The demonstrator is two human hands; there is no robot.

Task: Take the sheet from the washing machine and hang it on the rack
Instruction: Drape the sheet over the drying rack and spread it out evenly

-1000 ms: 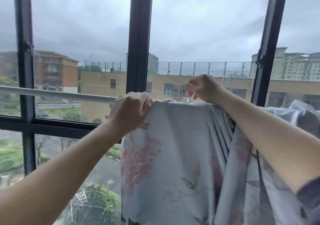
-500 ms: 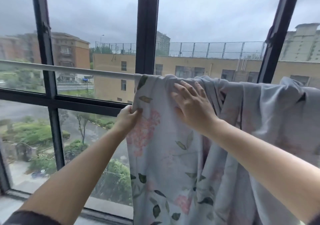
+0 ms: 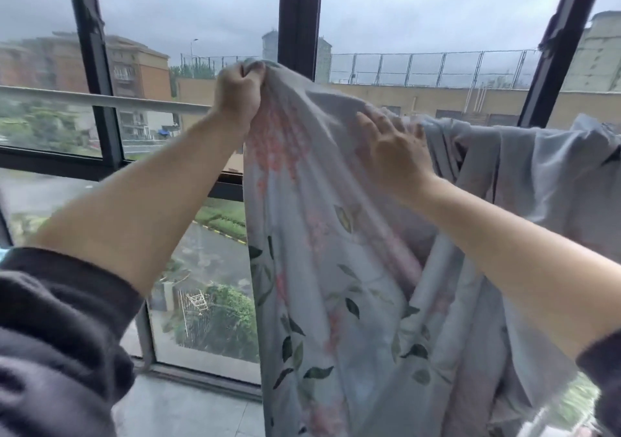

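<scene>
A pale grey sheet (image 3: 336,268) printed with pink flowers and green leaves hangs over the white rack rail (image 3: 134,100) in front of the window. My left hand (image 3: 238,90) grips the sheet's left edge in a fist and holds it lifted above the rail. Further right, my right hand (image 3: 393,147) rests with spread fingers flat on the cloth just below the rail. To the right the sheet lies bunched in folds over the rail, which it hides there.
Dark window frames (image 3: 299,16) stand right behind the rail. The rail runs bare to the left. A grey tiled floor (image 3: 188,409) lies below, and buildings and trees show through the glass.
My left hand rose from beside the sheet's edge below the rail to above it, lifting that edge in a fist. My right hand stayed flat on the cloth.
</scene>
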